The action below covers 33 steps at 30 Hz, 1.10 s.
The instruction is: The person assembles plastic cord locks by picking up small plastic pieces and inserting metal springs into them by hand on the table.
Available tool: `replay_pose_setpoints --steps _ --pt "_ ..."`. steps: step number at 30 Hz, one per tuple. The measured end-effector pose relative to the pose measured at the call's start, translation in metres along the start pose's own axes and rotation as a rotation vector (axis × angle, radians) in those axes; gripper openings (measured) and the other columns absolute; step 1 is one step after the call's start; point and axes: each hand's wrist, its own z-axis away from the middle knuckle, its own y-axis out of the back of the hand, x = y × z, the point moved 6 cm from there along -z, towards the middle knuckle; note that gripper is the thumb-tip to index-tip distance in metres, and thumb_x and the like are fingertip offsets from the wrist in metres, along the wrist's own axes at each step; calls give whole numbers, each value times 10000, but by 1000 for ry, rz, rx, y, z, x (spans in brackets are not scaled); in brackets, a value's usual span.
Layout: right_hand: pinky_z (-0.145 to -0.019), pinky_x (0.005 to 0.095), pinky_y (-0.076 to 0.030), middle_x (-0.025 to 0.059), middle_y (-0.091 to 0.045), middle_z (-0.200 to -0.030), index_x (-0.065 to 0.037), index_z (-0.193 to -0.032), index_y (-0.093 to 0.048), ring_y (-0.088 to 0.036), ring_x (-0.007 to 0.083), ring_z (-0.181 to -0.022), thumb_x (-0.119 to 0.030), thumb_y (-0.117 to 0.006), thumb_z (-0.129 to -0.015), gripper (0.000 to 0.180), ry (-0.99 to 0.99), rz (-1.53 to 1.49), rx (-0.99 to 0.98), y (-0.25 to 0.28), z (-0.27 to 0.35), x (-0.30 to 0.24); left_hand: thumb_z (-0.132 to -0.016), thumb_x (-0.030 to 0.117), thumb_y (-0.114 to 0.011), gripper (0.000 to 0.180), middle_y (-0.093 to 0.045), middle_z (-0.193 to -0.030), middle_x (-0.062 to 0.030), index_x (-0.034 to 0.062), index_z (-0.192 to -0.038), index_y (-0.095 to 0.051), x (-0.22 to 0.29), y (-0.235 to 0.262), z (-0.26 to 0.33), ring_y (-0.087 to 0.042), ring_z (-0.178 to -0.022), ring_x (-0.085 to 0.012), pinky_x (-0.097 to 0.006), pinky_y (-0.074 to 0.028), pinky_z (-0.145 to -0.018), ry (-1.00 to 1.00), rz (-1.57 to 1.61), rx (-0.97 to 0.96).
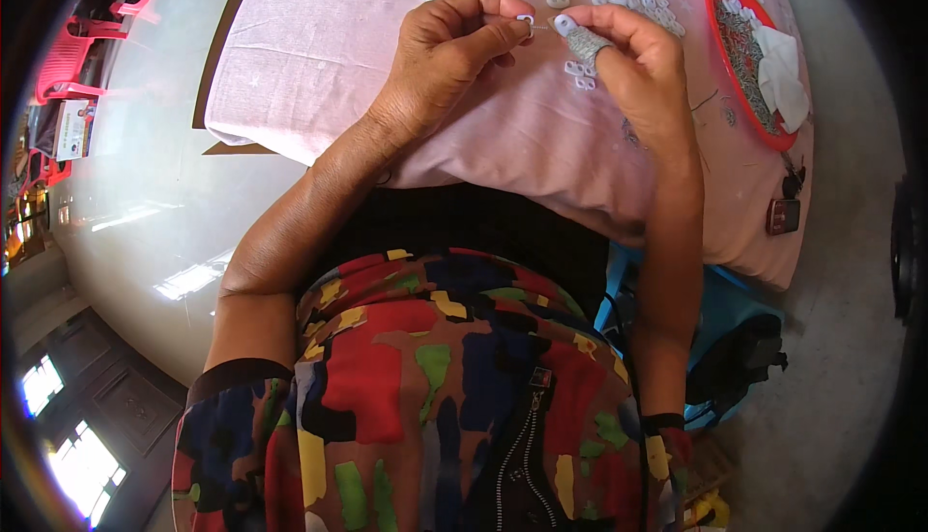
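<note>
So, left hand [435, 63] and right hand [646, 78] (thumb [588, 47] wrapped) pinch white pieces [564, 24].

Short-sleeved top [387, 368] was worn, patched red, navy, green, yellow; zip [529, 424], black cuffs [242, 373] were noted; right thumb [613, 70] was wrapped in grey [585, 47].

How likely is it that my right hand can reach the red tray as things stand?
Probably yes: the red tray lies just right of the right hand, and nothing tall stands between them. The white oval piece it pinches might hamper a grasp, though.
</note>
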Motion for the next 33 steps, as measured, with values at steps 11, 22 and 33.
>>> replay_pose_setpoints --steps 11,22,33 --pt "-717 192 -477 34 -703 -907 17 -1040 -675 -614 57 -816 -13 -584 -887 181 -308 -275 -65 0 3 3 -935 115 -680 149 -691 -925 -37 25 -1053 -674 3 -3 2 -613 -801 -72 -215 -509 -716 -18 -27 3" --pt "-687 193 -464 -3 -668 -865 -12 -987 -669 -577 38 -770 -9 -651 -861 127 62 -14 -52 -6 2 -1 -931 114 -683 145 -686 -915 -33 29 -1048 -676 1 -1 0 -602 -764 -69 -203 -498 -687 -24 13 14" --pt "-653 200 -466 -8 -643 -827 -14 -1019 -676 -557 33 -730 18 -662 -847 175 68 75 -88 -14 3 -10 -941 116 -671 144 -691 -922 -30 32 -1057 -674 5 -2 2 -608 -784 -69 -215 -507 -713 -26 -18 -3"
